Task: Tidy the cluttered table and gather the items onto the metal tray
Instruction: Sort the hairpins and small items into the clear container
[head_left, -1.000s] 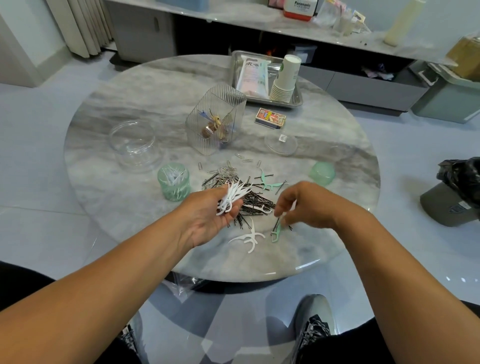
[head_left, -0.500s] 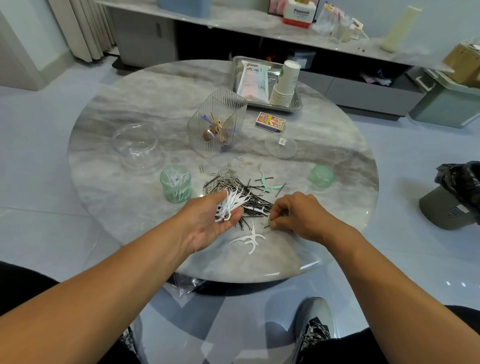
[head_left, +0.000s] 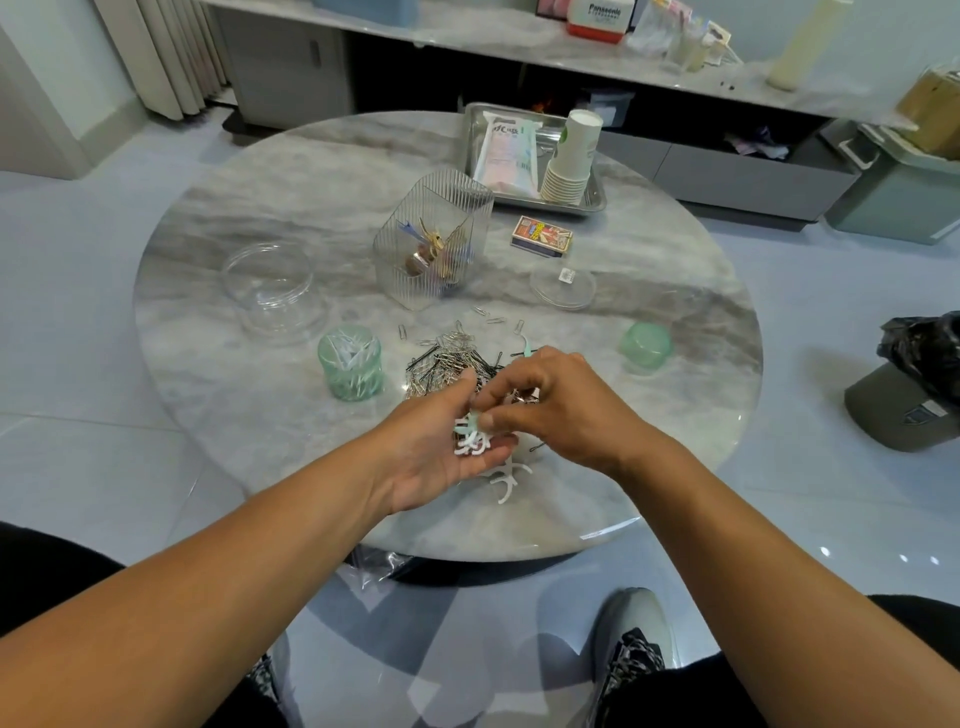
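Observation:
My left hand (head_left: 441, 457) is palm up over the near part of the round marble table (head_left: 260, 208), cupping a bunch of white floss picks (head_left: 471, 441). My right hand (head_left: 550, 405) pinches a mint-green floss pick (head_left: 464, 426) and holds it against that bunch. Behind my hands lies a pile of paper clips and black hairpins (head_left: 447, 358). Two white floss picks (head_left: 506, 480) lie on the table just below my hands. A green floss pick (head_left: 524, 347) pokes out past my right hand. The metal tray (head_left: 472, 130) at the far side holds a plastic packet (head_left: 506, 153) and stacked paper cups (head_left: 571, 158).
A green jar of picks (head_left: 352, 364) stands left of the pile, its green lid (head_left: 644, 347) far right. Also on the table: a clear round container (head_left: 272, 291), a ribbed clear box of trinkets (head_left: 434, 239), a matchbox (head_left: 543, 236), a clear lid (head_left: 562, 286).
My right hand picked a green floss pick off the table and brought it left to the bunch in my left hand. The left hand stayed about where it was.

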